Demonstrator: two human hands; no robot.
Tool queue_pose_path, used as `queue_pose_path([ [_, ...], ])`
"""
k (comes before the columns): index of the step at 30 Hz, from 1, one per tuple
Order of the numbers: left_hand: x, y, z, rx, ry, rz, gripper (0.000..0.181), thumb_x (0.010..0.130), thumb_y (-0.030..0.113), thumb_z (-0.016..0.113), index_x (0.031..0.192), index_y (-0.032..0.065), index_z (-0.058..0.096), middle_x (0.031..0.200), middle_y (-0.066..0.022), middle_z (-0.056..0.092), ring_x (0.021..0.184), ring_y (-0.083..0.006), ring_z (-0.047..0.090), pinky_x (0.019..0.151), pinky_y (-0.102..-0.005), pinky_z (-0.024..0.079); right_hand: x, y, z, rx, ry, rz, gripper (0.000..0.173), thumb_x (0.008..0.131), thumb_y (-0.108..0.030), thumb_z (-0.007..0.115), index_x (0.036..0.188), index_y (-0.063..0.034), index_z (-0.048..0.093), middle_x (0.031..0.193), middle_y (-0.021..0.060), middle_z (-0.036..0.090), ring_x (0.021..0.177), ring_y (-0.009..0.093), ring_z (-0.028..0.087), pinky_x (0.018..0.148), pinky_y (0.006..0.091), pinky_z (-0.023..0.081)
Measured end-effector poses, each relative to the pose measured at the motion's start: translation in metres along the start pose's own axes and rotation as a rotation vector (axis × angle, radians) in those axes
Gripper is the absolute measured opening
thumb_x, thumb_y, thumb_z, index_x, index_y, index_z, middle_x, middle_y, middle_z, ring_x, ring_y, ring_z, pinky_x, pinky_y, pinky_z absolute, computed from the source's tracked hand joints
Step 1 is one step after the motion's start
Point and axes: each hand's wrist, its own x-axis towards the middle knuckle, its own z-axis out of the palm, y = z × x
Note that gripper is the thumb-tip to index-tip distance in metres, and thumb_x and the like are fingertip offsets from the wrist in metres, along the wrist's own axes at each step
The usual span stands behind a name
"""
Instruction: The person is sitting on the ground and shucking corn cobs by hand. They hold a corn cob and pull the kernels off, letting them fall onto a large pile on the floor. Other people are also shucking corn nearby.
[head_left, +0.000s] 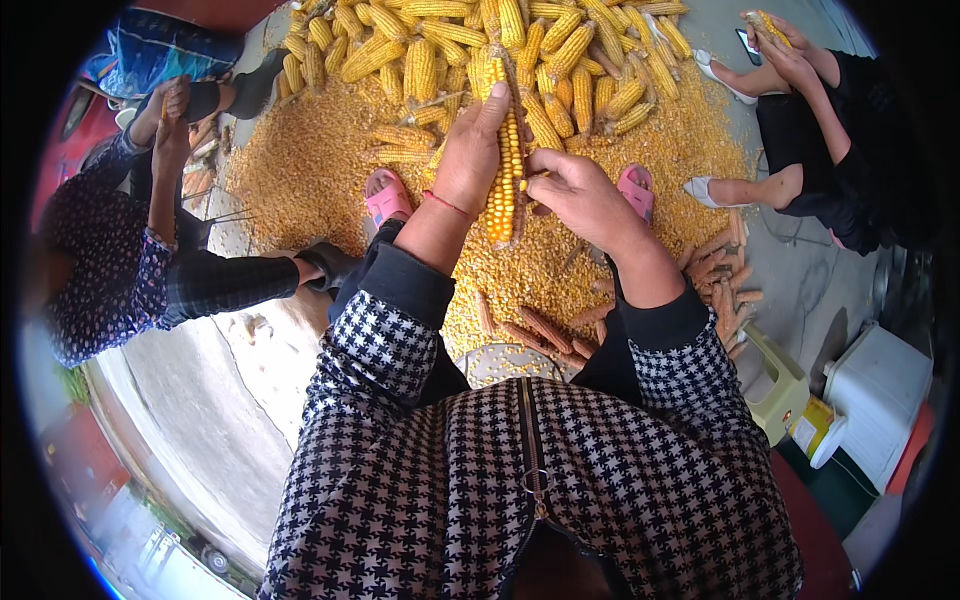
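Observation:
An ear of dried yellow corn (508, 161) stands nearly upright in front of me, its right side partly bare of kernels. My left hand (474, 146) is closed around its upper left side, the thumb lying along the ear. At the ear's right edge is my right hand (574, 187), thumb and forefinger pinched together by a kernel; whether it grips that kernel I cannot tell. Beyond my hands lies a heap of unshelled corn ears (420, 67). Loose corn kernels (300, 165) cover the floor around and below my hands.
Bare cobs (544, 330) lie near my feet, with more cobs (724, 292) at the right. One person (112, 240) sits at the left and another person (832, 142) at the right, each holding corn. A plastic stool (772, 382) and a white container (877, 397) stand at lower right.

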Motion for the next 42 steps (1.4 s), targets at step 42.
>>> queue_pose_path([
  [42, -0.014, -0.008, 0.021, 0.019, -0.153, -0.089, 0.054, 0.102, 0.051, 0.028, 0.117, 0.0055, 0.052, 0.077, -0.0037, 0.058, 0.054, -0.0120, 0.056, 0.045, -0.0226, 0.046, 0.004, -0.013, 0.000, -0.093, 0.382, -0.093, 0.022, 0.085, 0.000, 0.053, 0.107, 0.0027, 0.054, 0.087, 0.0094, 0.065, 0.065, 0.017, 0.063, 0.060, 0.0301, 0.052],
])
